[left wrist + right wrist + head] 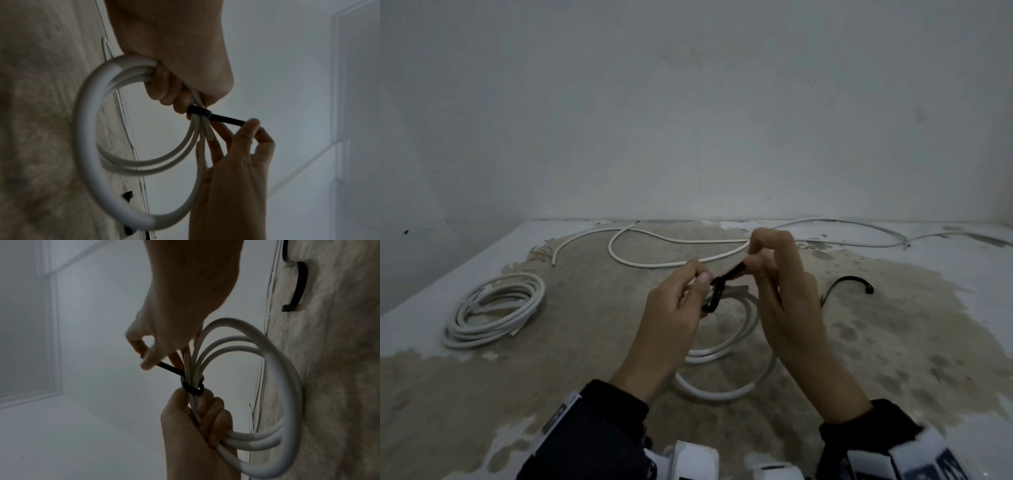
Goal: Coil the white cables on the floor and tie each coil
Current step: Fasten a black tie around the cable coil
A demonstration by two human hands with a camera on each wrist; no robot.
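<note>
**Now the tie's tail points toward the right hand**

Here the left hand (671, 308) grips the coil (287, 386) above the floor; the black tie (200, 112) circles the bundle beside its fingers, tail pinched by the right hand (784, 294), pulling away rightward.

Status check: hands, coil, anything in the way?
Left hand grips held coil. Right hand pinches black tie tail, looped round it. Nothing blocking.

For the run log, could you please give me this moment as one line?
left hand: grips held cable coil | right hand: pinches black tie tail, looped round coil | floor: one coil, loose cable, spare tie
</note>
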